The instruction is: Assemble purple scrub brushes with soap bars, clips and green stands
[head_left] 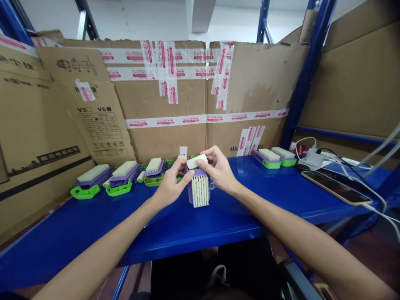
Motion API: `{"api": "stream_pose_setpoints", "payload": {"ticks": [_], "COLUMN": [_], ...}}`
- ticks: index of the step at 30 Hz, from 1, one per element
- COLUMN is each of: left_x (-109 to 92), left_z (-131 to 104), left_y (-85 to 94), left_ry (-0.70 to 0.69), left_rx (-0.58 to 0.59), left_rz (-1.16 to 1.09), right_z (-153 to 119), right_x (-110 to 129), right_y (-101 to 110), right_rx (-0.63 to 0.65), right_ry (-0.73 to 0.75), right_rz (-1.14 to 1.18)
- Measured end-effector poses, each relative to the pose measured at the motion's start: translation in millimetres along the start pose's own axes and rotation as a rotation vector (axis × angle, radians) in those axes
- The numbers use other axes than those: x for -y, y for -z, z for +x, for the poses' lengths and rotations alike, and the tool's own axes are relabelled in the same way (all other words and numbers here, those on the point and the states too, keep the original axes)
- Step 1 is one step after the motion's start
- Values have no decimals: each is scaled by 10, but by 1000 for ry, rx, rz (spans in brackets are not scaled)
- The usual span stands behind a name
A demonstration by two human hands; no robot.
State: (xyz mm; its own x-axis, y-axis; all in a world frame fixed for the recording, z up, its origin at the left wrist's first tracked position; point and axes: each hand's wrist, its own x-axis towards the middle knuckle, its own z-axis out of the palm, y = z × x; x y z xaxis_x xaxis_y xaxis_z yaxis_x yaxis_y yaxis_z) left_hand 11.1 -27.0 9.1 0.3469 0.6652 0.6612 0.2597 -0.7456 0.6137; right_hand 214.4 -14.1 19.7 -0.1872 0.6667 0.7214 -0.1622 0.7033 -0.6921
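A small off-white bar with rounded edges is between my two hands, above the middle of the bench. The thumb and fingers of my left hand pinch its left end. My right hand grips the other end, thumb on the near side and fingers behind. Just below them is a purple brush with rows of cream bristles facing me. I cannot tell whether my fingers also touch the brush, since they hide its far end.
On the left of the blue bench sit several purple-and-green brushes, with white cylinders beside some. Two more brushes lie at the back right. A phone and white cables are at the right edge. Cardboard panels wall the back.
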Motion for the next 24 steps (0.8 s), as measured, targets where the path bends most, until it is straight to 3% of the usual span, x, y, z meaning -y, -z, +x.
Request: {"api": "stream_pose_setpoints", "payload": {"ticks": [7,15,24], "left_x": [7,-29,74], "left_z": [21,51,30], "left_y": [9,30,10], "left_ry": [8,-27,-137], "left_rx": [-39,-108,-214], "left_rz": [8,56,134], "right_z": [-18,-108,-85], "right_x": [5,-33,-25], "right_y": [9,26,32], "right_rx": [44,135,126], "right_ry": [56,181,226], "right_rz": [-66,-373,-406]}}
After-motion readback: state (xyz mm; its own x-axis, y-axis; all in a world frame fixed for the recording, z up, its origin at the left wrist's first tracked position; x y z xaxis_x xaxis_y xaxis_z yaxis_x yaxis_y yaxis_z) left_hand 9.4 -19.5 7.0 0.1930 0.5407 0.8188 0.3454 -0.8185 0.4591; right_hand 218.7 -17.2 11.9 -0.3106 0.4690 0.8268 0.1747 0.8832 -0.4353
